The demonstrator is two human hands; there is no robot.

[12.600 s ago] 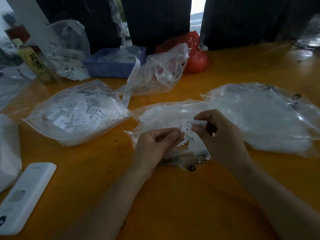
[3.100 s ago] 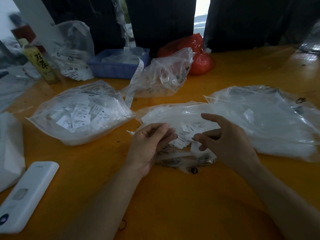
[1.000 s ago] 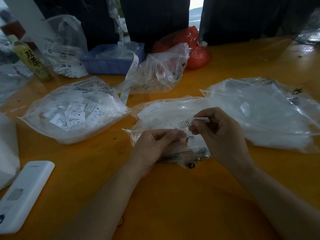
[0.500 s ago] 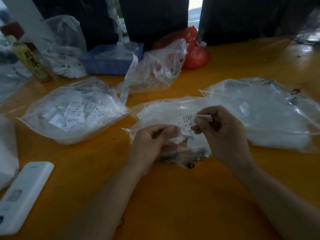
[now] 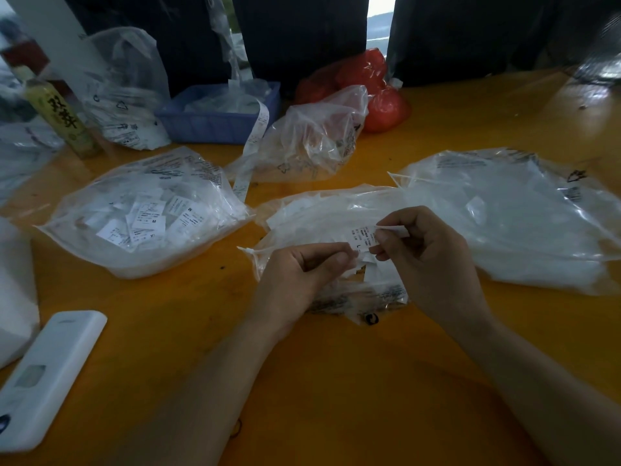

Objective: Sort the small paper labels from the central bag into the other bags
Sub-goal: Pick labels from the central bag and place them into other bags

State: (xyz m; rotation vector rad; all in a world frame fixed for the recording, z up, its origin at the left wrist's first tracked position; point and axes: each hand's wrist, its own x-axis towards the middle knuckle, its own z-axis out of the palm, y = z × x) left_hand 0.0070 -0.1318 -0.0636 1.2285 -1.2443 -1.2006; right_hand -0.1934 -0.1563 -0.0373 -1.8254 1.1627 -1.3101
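A white remote (image 5: 47, 378) and blue basket (image 5: 215, 122) flank 3 clear bags on an orange table (image 5: 336, 398). Over the central bag (image 5: 322, 216), the right hand (image 5: 426, 260) pinches a paper label (image 5: 364, 238); the left hand (image 5: 299, 277) pinches labels beside it.

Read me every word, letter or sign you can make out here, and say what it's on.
"L": paper label pinched in the right hand.
"M": two labels inside the left bag.
Two large Chinese characters: bottle, too blurred to read.
Bag print and label fine print: too small to read.
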